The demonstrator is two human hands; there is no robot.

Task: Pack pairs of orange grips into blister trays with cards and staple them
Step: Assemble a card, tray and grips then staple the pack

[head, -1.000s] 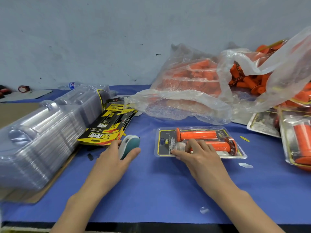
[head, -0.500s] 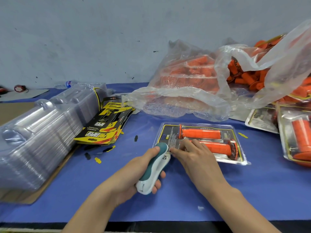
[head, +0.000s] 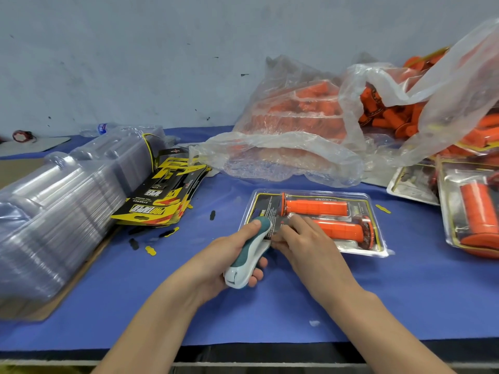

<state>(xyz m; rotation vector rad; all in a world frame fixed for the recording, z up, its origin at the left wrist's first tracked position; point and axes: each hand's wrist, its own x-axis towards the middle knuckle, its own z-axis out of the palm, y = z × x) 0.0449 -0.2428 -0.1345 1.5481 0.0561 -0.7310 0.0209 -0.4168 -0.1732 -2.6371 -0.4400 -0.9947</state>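
A clear blister tray (head: 375, 233) with a yellow-edged card lies on the blue table, holding two orange grips (head: 316, 207) side by side. My left hand (head: 229, 255) grips a teal and white stapler (head: 249, 252), whose nose sits over the tray's near left edge. My right hand (head: 305, 238) rests on the tray beside the stapler, fingers pressing the plastic down near the lower grip's left end.
A tall stack of empty clear trays (head: 54, 211) lies at the left, with yellow and black cards (head: 162, 201) beside it. Plastic bags of orange grips (head: 310, 122) fill the back right. Packed trays (head: 475, 209) sit at the right edge. Small card scraps (head: 150, 250) dot the table.
My left hand picked up the stapler from the table and brought it right to the tray's left edge. My right hand stayed on the tray.
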